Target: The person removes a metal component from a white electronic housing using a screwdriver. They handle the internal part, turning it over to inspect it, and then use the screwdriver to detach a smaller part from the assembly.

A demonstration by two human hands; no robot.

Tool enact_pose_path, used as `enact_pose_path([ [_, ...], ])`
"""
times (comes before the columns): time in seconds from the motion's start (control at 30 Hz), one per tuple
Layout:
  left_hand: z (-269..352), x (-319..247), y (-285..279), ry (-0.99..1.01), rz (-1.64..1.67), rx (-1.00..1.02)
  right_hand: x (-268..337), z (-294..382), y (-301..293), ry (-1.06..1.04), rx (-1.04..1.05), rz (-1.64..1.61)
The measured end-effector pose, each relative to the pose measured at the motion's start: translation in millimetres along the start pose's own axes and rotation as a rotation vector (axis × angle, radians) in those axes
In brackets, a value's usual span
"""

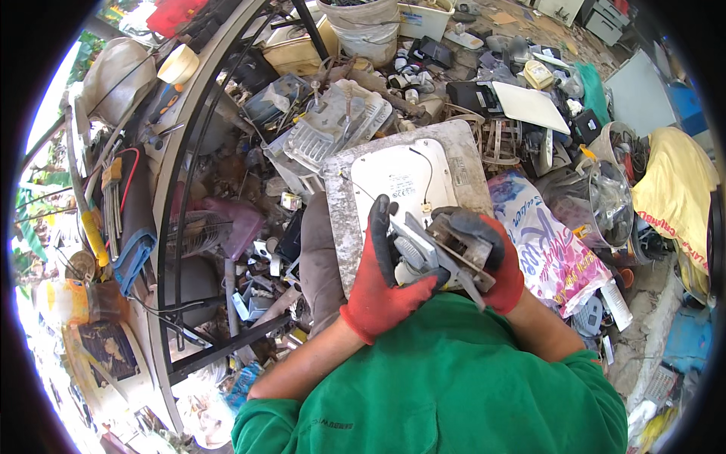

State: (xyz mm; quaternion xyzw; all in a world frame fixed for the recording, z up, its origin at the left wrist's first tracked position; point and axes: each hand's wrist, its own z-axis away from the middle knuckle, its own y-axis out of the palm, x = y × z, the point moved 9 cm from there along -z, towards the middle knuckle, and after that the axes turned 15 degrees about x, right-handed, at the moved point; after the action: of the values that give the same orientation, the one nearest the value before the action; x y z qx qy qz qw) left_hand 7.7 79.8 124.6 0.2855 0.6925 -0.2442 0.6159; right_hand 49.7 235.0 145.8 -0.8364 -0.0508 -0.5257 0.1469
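Note:
Both hands wear red gloves with dark palms and fingers. My left hand (388, 284) is closed around a grey and white plastic device part (414, 244) with a ribbed round piece on its side. In my right hand (493, 255) is a brownish metal part (462, 244) with a square frame; a flat grey strip slants between the two held parts. Below the hands, across the lap, lies a worn, stained square board (346, 221). On it rests a white rounded panel (391, 164) with thin wires, small screws and a printed label.
A black metal frame (170, 227) stands at the left. Beyond the board lie a grey finned metal housing (323, 133) and white buckets (368, 34). At the right are a printed plastic bag (544, 238), a clear bin (610, 198), a yellow sack (675, 181) and scattered electronic scrap.

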Motion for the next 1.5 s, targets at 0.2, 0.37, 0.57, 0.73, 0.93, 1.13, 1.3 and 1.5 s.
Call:
enact_pose_path([
  [0.2,0,-13,-10,0.041,-0.344,-0.054,-21,-3,7,0.329,0.073,-0.773],
  [0.37,-4,-39,-10,0.068,-0.623,-0.035,-31,0,12,0.479,0.107,-1.186],
  [0.57,-3,-41,-4,-0.018,-0.709,0.013,-15,-5,25,0.496,0.393,-0.787],
  [0.73,-5,-38,-5,-0.045,-0.683,0.017,-23,-7,18,0.598,0.393,-0.709],
  [0.93,1,-22,-4,0.043,-0.511,0.029,-8,-16,17,0.549,0.340,-0.787],
  [1.13,-4,-25,-4,-0.018,-0.642,0.083,-20,-6,24,0.609,0.237,-0.821],
  [1.3,0,-25,-7,0.025,-0.709,0.044,-13,-10,27,0.475,0.340,-0.739],
  [1.5,1,-27,-13,0.073,-0.614,0.063,-5,-18,25,0.401,0.426,-0.570],
])
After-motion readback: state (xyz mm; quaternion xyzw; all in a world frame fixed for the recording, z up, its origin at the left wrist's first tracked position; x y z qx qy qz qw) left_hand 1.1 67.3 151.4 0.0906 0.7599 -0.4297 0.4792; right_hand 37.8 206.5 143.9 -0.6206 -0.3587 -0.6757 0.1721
